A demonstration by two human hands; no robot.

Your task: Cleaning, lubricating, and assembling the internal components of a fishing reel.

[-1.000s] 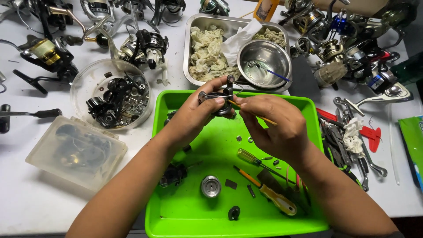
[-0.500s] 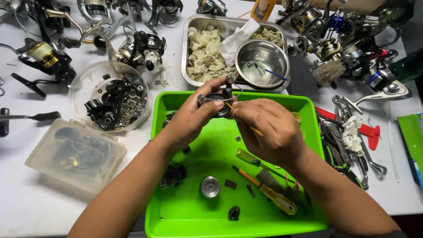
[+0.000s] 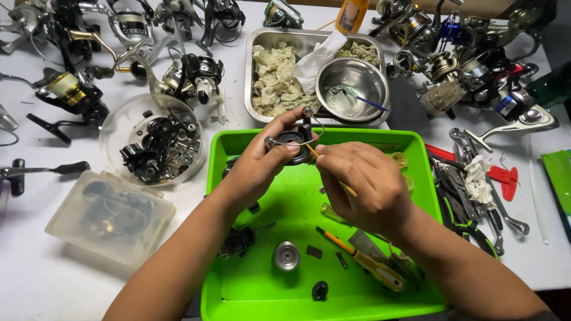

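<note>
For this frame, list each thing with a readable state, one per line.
left hand: gripping the reel part
reel part: held above the green tray
right hand: holding a thin stick against the part
steel bowl: upright, brush inside
screwdriver: lying in tray

The bright green plastic tray (image 3: 416,148) stands at the near edge of the white bench (image 3: 35,279). In it lie a screwdriver with yellow and orange handle (image 3: 363,261) and a small silver metal spool (image 3: 286,255). The black and silver fishing reel part (image 3: 292,144) is dark. At the far edge is a shiny steel bowl (image 3: 351,80) with a blue stick, and pale cream rags (image 3: 273,77).
</note>
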